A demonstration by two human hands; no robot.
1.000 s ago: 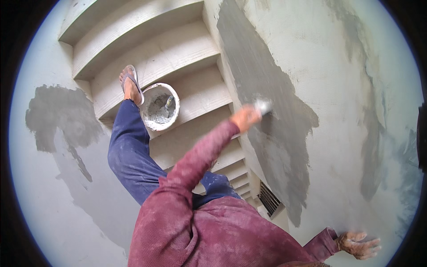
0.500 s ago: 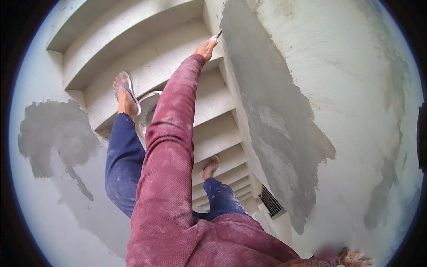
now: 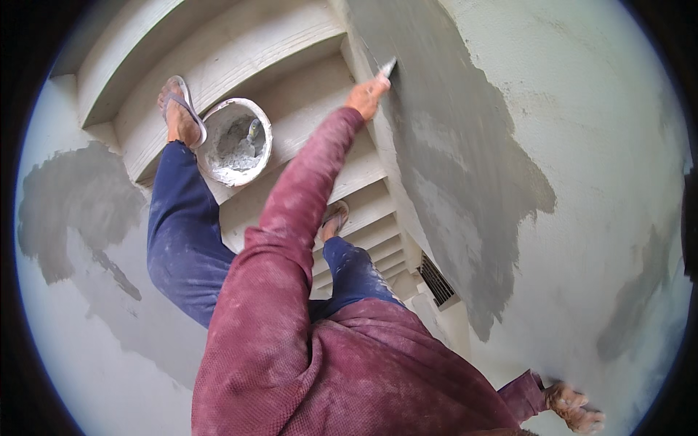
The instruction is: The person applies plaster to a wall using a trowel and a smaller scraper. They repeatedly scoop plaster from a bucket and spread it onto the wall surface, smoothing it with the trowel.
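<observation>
My left hand (image 3: 367,98) is closed around a small putty knife (image 3: 389,67). The knife's pale blade is at a grey, freshly coated patch (image 3: 465,145) on the right-hand wall. Most of its handle is hidden in the fist. At the lower right my right hand (image 3: 574,408) is against or close to the pale wall, fingers apart, holding nothing that I can see. A white bucket (image 3: 267,145) of grey paste stands on a step beside my left foot. Inside it a tool with a greenish handle (image 3: 253,129) sticks out of the paste.
Concrete stairs (image 3: 291,36) curve at the upper left and drop between my legs. My left sandalled foot (image 3: 179,112) is on a higher step, my right foot (image 3: 333,220) lower. A dark vent grille (image 3: 436,280) is low by the right wall. Another grey patch (image 3: 83,203) marks the left wall.
My left hand has moved right and slightly down, bringing the blade onto the grey patch. My arm has swung off the bucket, which now shows whole. The right hand stays at the wall.
</observation>
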